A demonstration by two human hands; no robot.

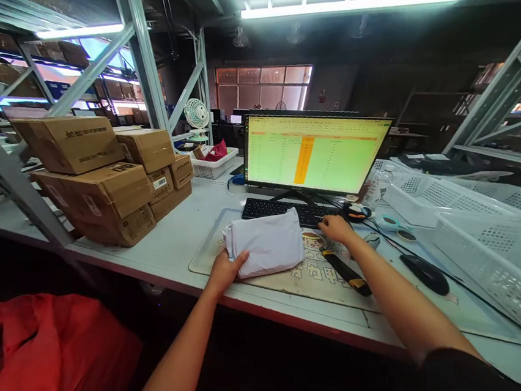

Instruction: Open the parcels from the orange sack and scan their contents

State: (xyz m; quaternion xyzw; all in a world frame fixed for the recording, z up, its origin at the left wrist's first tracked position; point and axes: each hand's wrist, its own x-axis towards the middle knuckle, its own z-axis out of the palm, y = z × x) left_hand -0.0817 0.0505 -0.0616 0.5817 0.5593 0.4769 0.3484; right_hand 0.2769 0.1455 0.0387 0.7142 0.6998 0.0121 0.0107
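Observation:
My left hand (227, 269) grips the lower left corner of a white plastic mailing bag (267, 242), thumb on top. The bag looks full and lies at the front of a printed desk mat (296, 281). Over the right end of a black keyboard (268, 208), my right hand (336, 229) has its fingers bent and drawn together, with nothing visible in them. The fingertips are at the keyboard's front edge; whether they press a key I cannot tell. Below that hand lies a black and yellow utility knife (346, 272).
A lit monitor (316, 153) stands behind the keyboard. Cardboard boxes (104, 195) are stacked at left, near a white basket (215, 163). On the right are a black mouse (425, 274), tape rolls (389, 222) and white perforated baskets (491, 247). A red bag (59, 356) is below left.

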